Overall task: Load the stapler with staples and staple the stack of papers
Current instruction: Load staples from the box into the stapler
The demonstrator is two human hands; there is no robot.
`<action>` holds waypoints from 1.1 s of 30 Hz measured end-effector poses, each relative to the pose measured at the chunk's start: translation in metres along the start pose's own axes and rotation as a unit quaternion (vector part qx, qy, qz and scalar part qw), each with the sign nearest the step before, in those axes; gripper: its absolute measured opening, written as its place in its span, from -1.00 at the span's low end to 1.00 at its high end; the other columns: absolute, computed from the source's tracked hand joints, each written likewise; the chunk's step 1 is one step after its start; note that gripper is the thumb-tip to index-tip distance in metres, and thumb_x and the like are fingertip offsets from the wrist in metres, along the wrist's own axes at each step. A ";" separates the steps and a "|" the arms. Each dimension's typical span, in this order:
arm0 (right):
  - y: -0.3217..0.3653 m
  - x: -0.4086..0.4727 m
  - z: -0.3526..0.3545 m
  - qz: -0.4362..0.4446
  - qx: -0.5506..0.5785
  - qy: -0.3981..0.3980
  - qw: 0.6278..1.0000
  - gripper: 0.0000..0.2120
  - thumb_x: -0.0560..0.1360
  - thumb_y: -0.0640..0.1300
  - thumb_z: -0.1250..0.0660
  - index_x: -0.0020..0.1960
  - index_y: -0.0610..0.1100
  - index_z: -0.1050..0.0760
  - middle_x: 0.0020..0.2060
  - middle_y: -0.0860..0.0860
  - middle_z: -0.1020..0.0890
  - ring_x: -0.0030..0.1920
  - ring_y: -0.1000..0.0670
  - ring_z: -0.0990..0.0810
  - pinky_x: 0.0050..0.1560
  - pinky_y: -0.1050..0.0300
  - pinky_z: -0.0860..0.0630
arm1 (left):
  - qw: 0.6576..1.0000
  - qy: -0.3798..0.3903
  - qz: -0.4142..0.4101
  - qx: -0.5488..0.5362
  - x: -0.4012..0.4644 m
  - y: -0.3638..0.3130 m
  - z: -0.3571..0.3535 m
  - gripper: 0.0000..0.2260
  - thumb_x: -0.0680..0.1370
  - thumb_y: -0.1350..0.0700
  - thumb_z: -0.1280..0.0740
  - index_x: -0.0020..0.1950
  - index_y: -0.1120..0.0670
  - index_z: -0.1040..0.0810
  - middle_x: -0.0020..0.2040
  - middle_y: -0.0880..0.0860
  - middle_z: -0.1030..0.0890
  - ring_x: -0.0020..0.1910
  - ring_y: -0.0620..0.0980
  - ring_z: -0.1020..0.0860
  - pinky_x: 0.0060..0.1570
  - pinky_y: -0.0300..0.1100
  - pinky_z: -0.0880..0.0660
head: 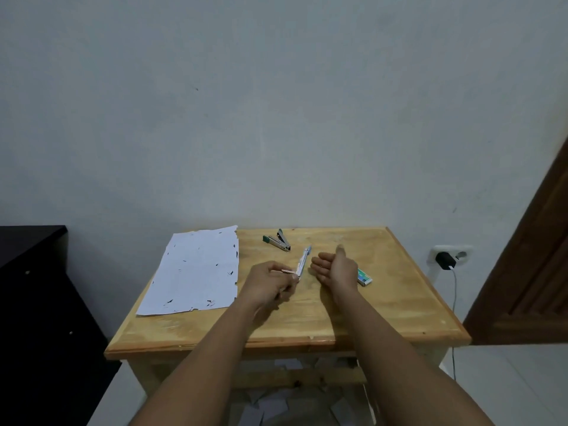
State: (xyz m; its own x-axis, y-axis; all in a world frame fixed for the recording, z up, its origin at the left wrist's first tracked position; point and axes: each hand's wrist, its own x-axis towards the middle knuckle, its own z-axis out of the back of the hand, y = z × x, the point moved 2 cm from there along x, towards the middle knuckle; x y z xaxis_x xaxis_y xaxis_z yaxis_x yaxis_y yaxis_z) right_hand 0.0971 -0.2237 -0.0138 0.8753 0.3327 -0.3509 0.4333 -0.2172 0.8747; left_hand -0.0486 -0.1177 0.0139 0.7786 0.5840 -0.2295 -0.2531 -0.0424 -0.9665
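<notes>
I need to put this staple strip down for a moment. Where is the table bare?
Bare wood lies along the near edge of the table, below the paper stack, and right of the staple box. Crowded: the middle, around the stapler, left hand and right hand.

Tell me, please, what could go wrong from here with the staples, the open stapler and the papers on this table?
The left hand pinches only one end of a thin staple strip, so the strip might snap or slip. The right hand is open and holds nothing; the stapler, lying open near the far edge, has no steadying grip and may skid during loading. The paper stack overhangs the table at the far left edge and could slide off if nudged.
</notes>
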 end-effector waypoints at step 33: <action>0.018 -0.001 0.117 0.361 -0.548 0.013 0.754 -0.53 0.58 0.12 -0.43 0.44 -0.02 -0.52 0.19 0.06 -0.62 0.08 0.13 -0.59 0.05 0.20 -0.61 | 0.924 -0.103 -0.236 0.283 0.035 -0.007 -0.100 -0.82 0.65 -0.15 -0.33 0.15 -0.10 -0.58 -0.04 -0.12 -0.65 -0.11 -0.20 -0.59 -0.15 -0.17 -0.59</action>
State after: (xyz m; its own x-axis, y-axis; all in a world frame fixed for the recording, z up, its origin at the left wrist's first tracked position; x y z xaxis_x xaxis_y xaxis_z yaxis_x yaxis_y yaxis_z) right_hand 0.1291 -0.3356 -0.0371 0.7877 0.5120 0.3427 -0.6045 0.5349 0.5904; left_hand 0.0380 -0.1779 0.0008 0.7678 0.5738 0.2849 -0.2187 0.6528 -0.7253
